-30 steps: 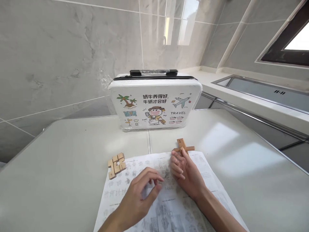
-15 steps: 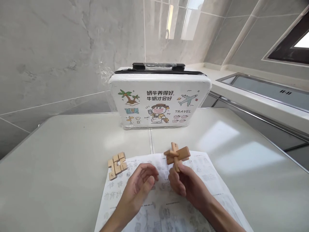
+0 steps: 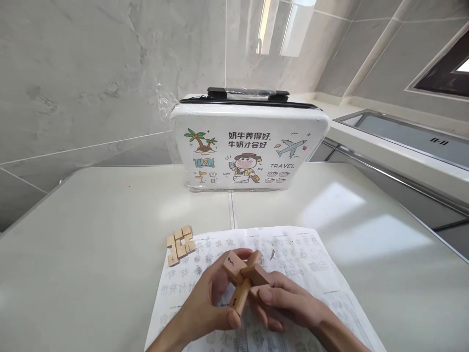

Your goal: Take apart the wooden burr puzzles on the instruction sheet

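A cross of interlocked wooden puzzle bars (image 3: 243,279) is held above a printed instruction sheet (image 3: 296,259), low in the middle of the view. My left hand (image 3: 205,308) grips it from the left, thumb on the lower bar and fingers on the bar marked with a squiggle. My right hand (image 3: 289,305) closes on it from the right. A small group of loose wooden puzzle pieces (image 3: 179,244) lies on the table at the sheet's upper left corner, apart from both hands.
A white carry case (image 3: 252,142) with cartoon travel pictures and a black handle stands upright at the table's (image 3: 91,230) far edge against a grey tiled wall. A counter with a recessed steel-framed panel (image 3: 403,137) runs along the right.
My right hand lifted the wooden cross from the table beyond the sheet and brought it toward me. My left hand has closed on it too.
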Motion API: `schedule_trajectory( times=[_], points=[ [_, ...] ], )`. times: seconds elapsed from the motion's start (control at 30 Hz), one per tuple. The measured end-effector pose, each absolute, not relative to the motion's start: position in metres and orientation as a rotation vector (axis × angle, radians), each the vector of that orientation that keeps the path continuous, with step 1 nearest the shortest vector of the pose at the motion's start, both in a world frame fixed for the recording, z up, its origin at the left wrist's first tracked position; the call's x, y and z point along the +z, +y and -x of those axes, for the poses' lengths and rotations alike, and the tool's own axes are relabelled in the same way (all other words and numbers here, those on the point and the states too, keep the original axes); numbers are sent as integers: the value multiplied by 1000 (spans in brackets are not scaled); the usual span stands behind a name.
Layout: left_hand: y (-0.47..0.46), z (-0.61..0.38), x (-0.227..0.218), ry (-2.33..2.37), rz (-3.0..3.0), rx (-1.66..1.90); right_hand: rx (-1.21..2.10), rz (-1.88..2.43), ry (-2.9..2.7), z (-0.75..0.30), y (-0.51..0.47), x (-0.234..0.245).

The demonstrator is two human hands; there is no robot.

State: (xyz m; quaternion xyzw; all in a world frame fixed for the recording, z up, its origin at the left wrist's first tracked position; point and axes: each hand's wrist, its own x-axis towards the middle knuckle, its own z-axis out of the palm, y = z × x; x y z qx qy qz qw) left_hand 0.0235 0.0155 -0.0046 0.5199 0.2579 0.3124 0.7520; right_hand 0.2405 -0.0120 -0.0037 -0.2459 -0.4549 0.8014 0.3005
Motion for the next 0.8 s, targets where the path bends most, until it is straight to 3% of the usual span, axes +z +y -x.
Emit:
schedule_trajectory(
  times=[0.3, 0.8],
  points=[
    [10, -24, -3, 853, -1358, 803, 2146, 617, -942, -232, -16, -19],
    [15, -20, -7, 737, -1358, 736, 2179, 548, -917, -228, -20, -17]
  ],
)
